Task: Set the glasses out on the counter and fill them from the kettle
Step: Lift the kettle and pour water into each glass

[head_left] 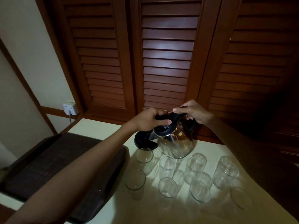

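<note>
While the dark tray (56,159) lies along the counter's (100,126) left edge, the left hand (148,122) clasps the kettle's (176,143) lid and the right hand (196,113) grips its handle, near the back edge above the empty glasses (167,164). Filling seems about to begin, and the next move calls for a steady tilt. Louvred doors (166,54) stand behind.

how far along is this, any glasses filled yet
Done: the glasses stand out on the counter. In hand: the right hand grips the kettle, and the left hand holds its lid. Left: all the pouring; every glass looks empty.
</note>
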Demonstrator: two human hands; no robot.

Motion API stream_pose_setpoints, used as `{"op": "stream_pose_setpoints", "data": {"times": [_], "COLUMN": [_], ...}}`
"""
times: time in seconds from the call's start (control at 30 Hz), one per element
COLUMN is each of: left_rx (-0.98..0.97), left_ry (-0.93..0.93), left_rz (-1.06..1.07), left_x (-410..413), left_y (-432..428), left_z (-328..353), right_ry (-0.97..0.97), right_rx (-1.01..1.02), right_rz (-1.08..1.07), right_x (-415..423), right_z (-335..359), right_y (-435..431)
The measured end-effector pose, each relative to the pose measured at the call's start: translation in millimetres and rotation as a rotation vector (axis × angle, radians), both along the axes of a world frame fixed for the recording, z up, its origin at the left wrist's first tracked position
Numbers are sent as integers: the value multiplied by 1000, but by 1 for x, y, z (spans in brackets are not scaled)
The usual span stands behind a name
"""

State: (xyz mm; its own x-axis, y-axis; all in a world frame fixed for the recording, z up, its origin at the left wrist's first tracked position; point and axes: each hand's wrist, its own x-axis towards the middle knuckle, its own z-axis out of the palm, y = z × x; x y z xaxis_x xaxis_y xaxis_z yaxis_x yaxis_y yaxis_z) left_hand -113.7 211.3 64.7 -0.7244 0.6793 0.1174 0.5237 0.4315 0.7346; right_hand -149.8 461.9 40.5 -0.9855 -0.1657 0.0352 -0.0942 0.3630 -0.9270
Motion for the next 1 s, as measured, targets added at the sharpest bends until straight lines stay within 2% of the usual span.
{"op": "stream_pose_setpoints", "data": {"times": [0.4, 1.0], "left_rx": [43, 83], "left_ry": [69, 55], "left_rz": [102, 166], "left_x": [2, 13], "left_y": [-7, -18], "left_z": [-25, -33], "right_ry": [33, 110], "right_rx": [128, 314], "right_rz": [163, 271], "right_x": [-5, -17], "right_z": [4, 15], "right_y": [-9, -24]}}
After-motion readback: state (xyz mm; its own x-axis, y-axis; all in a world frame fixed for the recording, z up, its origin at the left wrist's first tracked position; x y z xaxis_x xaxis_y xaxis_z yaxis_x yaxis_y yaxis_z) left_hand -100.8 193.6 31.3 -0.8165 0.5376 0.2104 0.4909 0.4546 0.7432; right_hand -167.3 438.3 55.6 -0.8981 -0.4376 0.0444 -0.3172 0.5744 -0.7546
